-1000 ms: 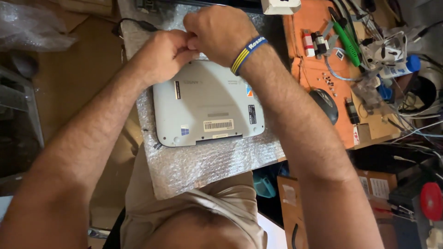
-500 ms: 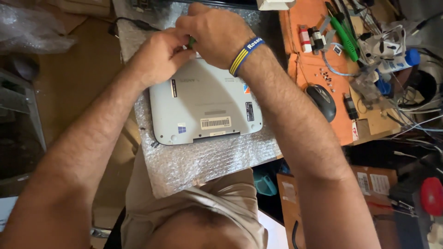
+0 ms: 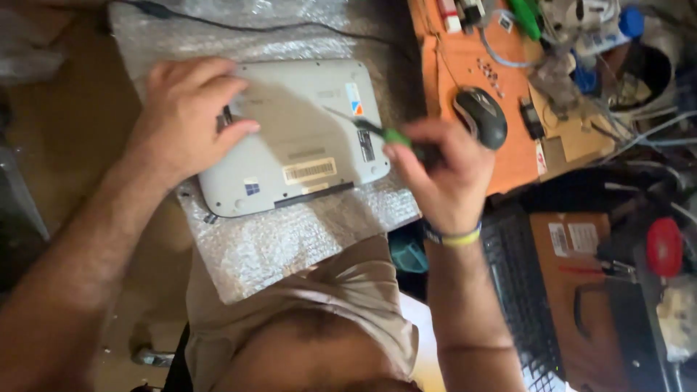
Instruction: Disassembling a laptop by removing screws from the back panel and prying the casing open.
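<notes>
The left hand (image 3: 185,120) is lying palm down on the left end of the grey laptop (image 3: 298,138), fingers spread and pressing on its upturned underside rather than closing around anything. The laptop is resting bottom up on a sheet of bubble wrap (image 3: 290,239), which is spreading out beneath it and hanging over the person's lap. A black cable (image 3: 239,27) is running across the wrap above the laptop's far edge.

To the right, the right hand (image 3: 443,170) is clenching a green-handled screwdriver (image 3: 377,132), its thin shaft pointing left and reaching over the laptop's right end; whether the tip is touching the shell cannot be told. The hand itself is hovering just past the laptop's right edge, a striped wristband (image 3: 454,236) circling the wrist.

Further right, a black computer mouse (image 3: 481,116) is sitting on an orange mat (image 3: 465,51), near the hand's knuckles.
</notes>
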